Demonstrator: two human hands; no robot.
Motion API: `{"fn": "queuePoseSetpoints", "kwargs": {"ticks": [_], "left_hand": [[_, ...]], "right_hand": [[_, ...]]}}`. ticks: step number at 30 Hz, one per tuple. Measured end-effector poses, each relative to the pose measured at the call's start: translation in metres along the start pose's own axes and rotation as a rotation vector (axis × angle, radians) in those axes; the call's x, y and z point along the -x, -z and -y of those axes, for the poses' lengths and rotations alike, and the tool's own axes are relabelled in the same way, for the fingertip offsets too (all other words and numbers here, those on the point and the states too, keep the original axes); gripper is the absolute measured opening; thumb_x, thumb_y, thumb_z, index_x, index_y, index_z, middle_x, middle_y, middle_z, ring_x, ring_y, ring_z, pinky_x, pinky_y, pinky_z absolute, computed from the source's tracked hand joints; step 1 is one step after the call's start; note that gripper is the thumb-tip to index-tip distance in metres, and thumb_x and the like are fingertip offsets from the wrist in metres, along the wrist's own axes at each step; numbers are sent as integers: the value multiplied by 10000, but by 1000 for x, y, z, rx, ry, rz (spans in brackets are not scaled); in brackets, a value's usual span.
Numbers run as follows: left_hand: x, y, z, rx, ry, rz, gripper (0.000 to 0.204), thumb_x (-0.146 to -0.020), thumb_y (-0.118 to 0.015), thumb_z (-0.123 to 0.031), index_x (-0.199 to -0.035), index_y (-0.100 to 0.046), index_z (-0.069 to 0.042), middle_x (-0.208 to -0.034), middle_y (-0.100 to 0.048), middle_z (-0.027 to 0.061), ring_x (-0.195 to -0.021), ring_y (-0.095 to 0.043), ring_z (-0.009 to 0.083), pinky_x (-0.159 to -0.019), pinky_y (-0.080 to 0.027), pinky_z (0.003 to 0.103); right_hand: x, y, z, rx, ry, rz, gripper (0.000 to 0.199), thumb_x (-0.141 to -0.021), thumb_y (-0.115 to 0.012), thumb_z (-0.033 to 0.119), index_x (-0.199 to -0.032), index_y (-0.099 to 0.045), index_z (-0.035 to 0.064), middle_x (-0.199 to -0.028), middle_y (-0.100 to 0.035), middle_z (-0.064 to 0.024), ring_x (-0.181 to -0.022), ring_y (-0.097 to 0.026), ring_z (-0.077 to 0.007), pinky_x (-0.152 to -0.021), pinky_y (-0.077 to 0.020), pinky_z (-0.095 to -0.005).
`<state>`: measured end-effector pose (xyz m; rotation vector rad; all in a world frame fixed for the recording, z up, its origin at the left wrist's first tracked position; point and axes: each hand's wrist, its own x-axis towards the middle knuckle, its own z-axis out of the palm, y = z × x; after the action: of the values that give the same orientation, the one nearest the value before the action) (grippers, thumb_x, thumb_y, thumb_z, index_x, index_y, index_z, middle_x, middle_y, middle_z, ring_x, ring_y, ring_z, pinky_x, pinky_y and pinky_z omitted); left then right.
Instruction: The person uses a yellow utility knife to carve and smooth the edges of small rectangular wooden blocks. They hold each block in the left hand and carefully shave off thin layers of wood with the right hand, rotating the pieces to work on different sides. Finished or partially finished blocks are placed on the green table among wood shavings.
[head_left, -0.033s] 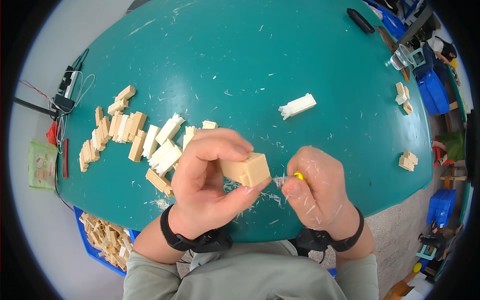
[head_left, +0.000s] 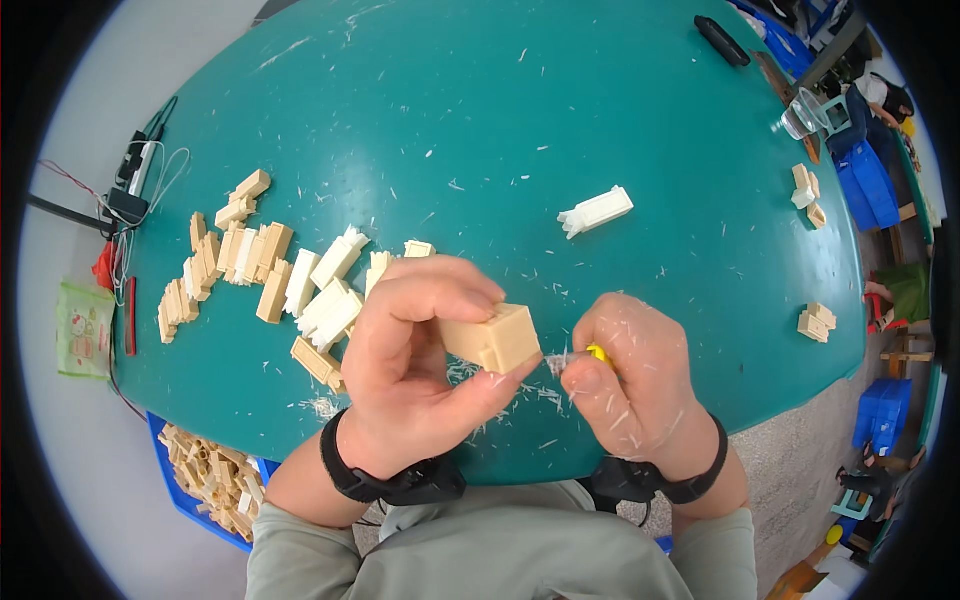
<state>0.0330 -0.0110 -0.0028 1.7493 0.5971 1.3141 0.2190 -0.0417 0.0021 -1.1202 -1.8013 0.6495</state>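
Note:
My left hand [head_left: 400, 370] grips a beige rectangular block [head_left: 497, 341], likely plastic, between thumb and fingers, one squared end facing right. Closed around a small tool with a yellow handle [head_left: 599, 354] is my right hand [head_left: 636, 375]. Most of that tool lies hidden in the fist; its tip, by the block's right corner, is covered in pale shavings [head_left: 560, 365], so its kind is unclear. Thin shavings also cling to the right thumb and fingers. Just left of my left hand lie several cream blocks [head_left: 333, 313] with jagged ends.
More beige blocks [head_left: 262, 250] cluster at the left on the green table [head_left: 480, 130]. A lone cream block [head_left: 597, 212] lies beyond my right hand. Small block groups [head_left: 817, 321] sit near the right edge. A blue crate [head_left: 190, 508] of pieces stands below the table's left edge.

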Motion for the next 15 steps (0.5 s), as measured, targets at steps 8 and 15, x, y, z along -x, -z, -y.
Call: {"fn": "queuePoseSetpoints", "kwargs": {"ticks": [8,15], "left_hand": [[0,-7,-1,-40,-33,-33,424,-655,-704,64,-1014,-492,-18,-1012,-499,139,-863,-548,168,-700,-483,269],[0,-5,-1,0,-3,-1,414,-664,-697,64,-1015,-494,-18,-1020,-502,142,-866,-567,176,-714,-489,277]], "right_hand": [[0,-1,-1,50,17,-1,324,-812,-648,298,-680,-491,48,-582,-466,-78,-481,-443,-252,-440,-340,-330],[0,-1,-3,97,44,3,338,-805,-653,317,-674,-484,54,-581,-467,-76,-480,-444,-252,-438,-343,-334]]}}
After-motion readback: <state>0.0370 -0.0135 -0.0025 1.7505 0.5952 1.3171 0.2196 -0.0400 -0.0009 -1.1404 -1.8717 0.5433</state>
